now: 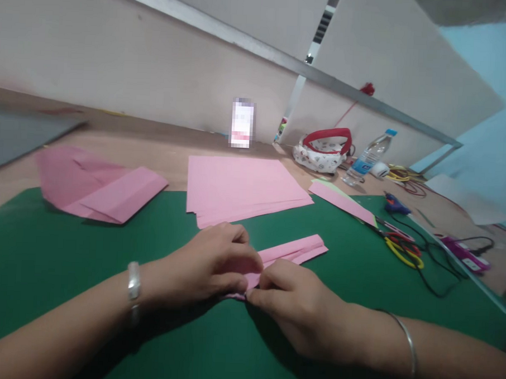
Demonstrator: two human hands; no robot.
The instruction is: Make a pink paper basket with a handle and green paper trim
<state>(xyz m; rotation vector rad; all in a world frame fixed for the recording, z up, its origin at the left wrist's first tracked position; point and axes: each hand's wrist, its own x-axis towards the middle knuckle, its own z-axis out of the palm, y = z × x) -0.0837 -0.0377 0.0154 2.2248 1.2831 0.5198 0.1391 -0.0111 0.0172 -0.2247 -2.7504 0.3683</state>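
Note:
Between my hands lies a narrow folded strip of pink paper (pixel 294 250), slanting up to the right across the green mat (pixel 154 341). My left hand (pixel 216 260) pinches its near end, thumb below and fingers curled over the top. Close beside it, my right hand (pixel 292 303) grips the same end with thumb and forefinger pressed together. The fingers hide most of that near end. Just beyond my hands is a stack of flat pink sheets (pixel 240 183). Off to the left rests a larger folded pink paper piece (pixel 97 188) with creased panels.
At the right are scissors (pixel 403 252) with yellow and red handles, a pink strip (pixel 340 200), a blue glue gun (pixel 397 204) and a purple power strip (pixel 468 256) with black cords. A water bottle (pixel 369 158) and a white patterned pouch (pixel 321 156) stand farther back.

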